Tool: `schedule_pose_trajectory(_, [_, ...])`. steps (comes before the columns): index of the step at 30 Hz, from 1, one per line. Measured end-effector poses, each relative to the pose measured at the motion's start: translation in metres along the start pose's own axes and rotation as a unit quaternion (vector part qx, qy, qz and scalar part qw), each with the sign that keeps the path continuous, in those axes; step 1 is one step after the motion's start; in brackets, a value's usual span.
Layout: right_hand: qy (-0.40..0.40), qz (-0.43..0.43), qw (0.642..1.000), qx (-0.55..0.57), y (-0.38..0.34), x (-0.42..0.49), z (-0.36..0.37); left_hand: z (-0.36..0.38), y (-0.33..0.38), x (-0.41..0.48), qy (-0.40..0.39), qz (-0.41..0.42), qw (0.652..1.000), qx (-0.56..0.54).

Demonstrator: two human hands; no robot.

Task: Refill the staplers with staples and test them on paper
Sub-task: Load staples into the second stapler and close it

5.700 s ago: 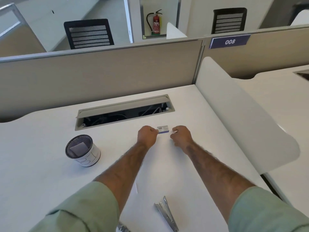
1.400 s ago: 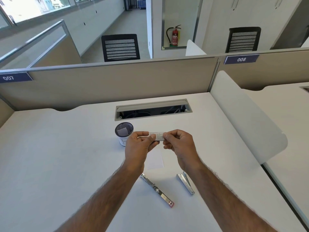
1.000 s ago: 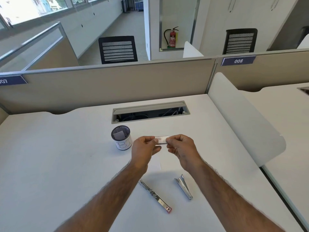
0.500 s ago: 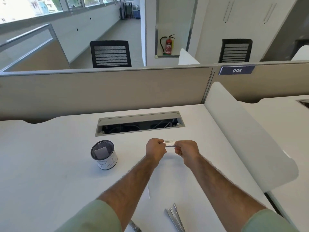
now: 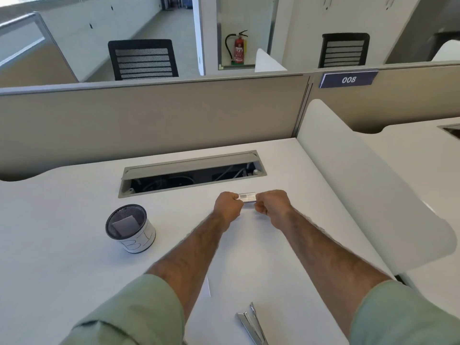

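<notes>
At the far left, a mesh cup (image 5: 130,227) stands upright on the surface (image 5: 62,257). Inside it is one pale square piece, perhaps a folded slip or a pad of notes, and nothing else shows in it. Farther back, the cable tray (image 5: 191,174) lies open in the surface with dark cables in it. A thin edge of white paper (image 5: 207,285) shows between the forearms, flat on the surface.

The left hand (image 5: 227,207) is stretched well out. Its fingers are curled and pinch the left end of the staple box (image 5: 247,197). The box is small, and its long axis runs left to right, square across the reach. It sits between the two fists, just short of the tray. Whether it rests on the surface or is held a little above it cannot be told from this angle.

Close to the body, almost straight back from the box, a stapler (image 5: 251,324) lies on the surface. Its arms are splayed open and its long axis points roughly away from the person. No hand touches it, and it is well apart from the box.

The right hand (image 5: 272,206) mirrors the left, its fingers curled and clamped on the right end of the box. Both hands are equally near the box, and each has one end.

The step in hand looks like opening the box by drawing the ends apart along that axis. The staples must then come back toward the body to the stapler, which sits nearer the right forearm.
</notes>
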State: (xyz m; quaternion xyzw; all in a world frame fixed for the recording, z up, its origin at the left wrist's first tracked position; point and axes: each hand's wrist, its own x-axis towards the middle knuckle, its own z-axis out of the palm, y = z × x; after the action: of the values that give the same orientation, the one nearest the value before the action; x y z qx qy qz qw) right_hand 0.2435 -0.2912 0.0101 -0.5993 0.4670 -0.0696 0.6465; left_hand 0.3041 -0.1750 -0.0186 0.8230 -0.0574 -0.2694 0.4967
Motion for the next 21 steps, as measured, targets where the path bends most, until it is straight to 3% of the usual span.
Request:
schedule_pose_trajectory(15, [-0.036, 0.024, 0.999, -0.009, 0.007, 0.01, 0.001, 0.002, -0.002, 0.02, -0.012, 0.012, 0.995, 0.102])
schedule_pose_trajectory(21, [-0.007, 0.043, 0.999, 0.002, 0.013, 0.007, -0.013, -0.002, -0.001, 0.005, -0.016, -0.003, 0.994, 0.105])
